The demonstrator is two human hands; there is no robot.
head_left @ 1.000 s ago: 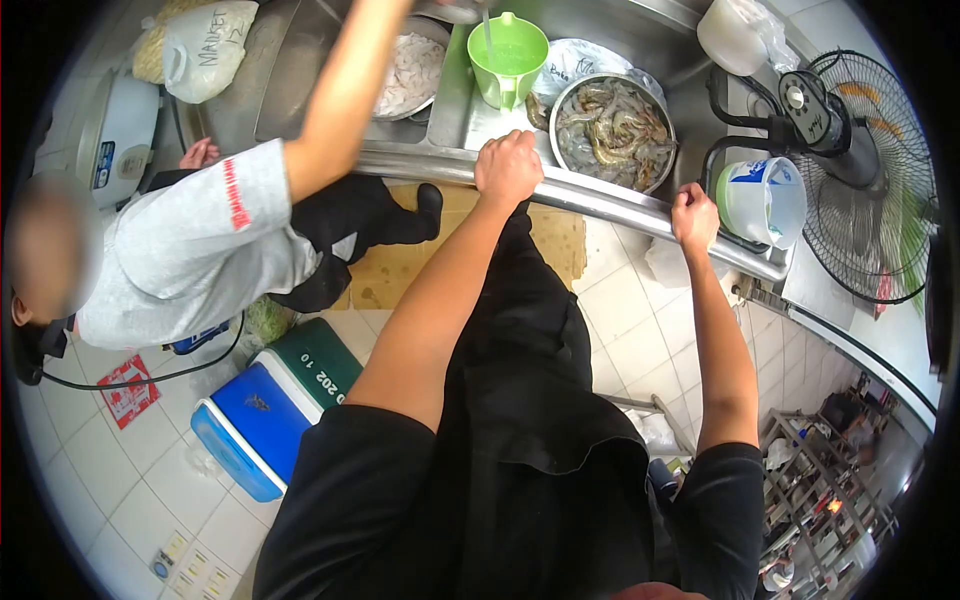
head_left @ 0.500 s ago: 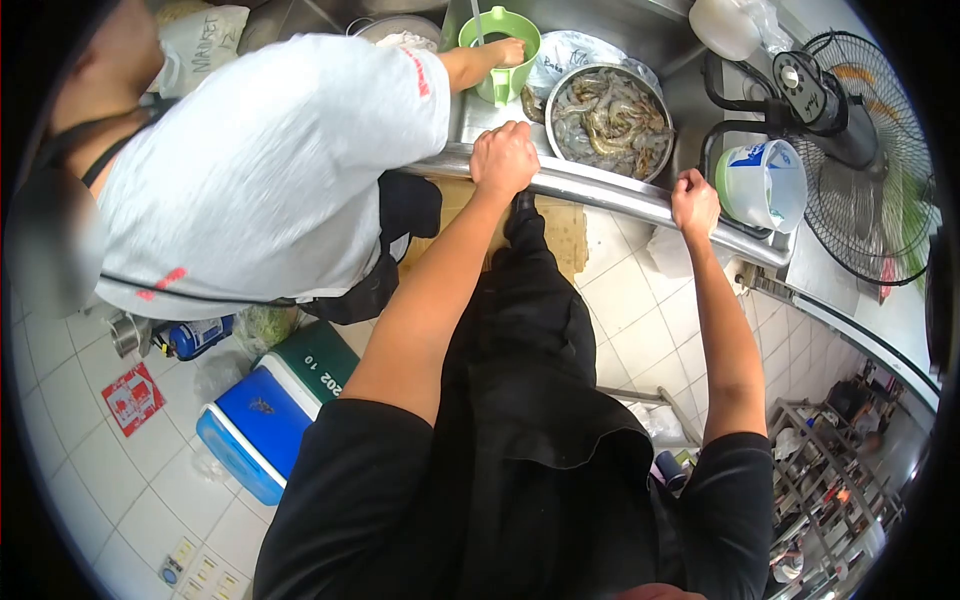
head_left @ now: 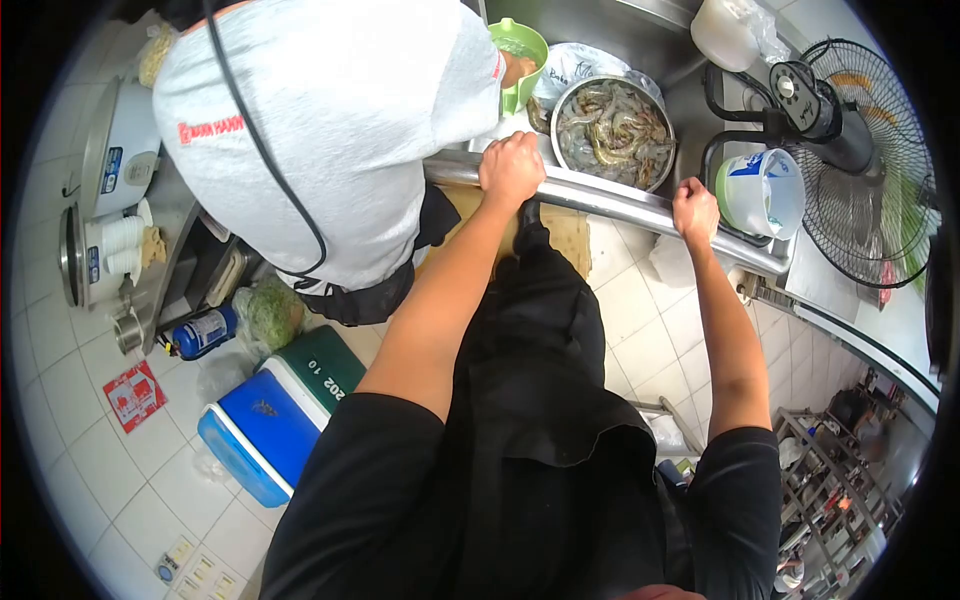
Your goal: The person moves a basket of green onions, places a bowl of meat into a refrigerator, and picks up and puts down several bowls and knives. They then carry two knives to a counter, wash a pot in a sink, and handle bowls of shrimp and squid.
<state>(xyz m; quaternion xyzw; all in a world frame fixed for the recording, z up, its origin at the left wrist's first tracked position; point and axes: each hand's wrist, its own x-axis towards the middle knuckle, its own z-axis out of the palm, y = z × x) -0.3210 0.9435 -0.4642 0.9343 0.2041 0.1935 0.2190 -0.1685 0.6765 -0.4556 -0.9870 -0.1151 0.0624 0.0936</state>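
Note:
My left hand (head_left: 513, 168) is wrapped round the rounded metal front edge (head_left: 610, 197) of the sink, just left of the bowl. Farther right, my right hand (head_left: 695, 211) grips the same edge with curled fingers. Between and beyond them a round metal bowl (head_left: 668, 165) holds many raw shrimp (head_left: 620, 130) with ice or clear bits. A green pitcher (head_left: 537, 43) stands behind my left hand, with a co-worker's hand (head_left: 515, 68) at it. Behind the bowl lies a clear plastic bag (head_left: 580, 60) with writing.
A co-worker in a grey shirt (head_left: 330, 110) leans over the sink at left. On the right are a black fan (head_left: 860, 150) and a white tub (head_left: 765, 190). Blue (head_left: 255, 425) and green (head_left: 318, 375) cool boxes and a blue cylinder (head_left: 205, 332) are on the floor.
The co-worker has moved right and forward, closer to the pitcher, uncovering a counter with containers at left. Both my hands keep their hold on the metal edge.

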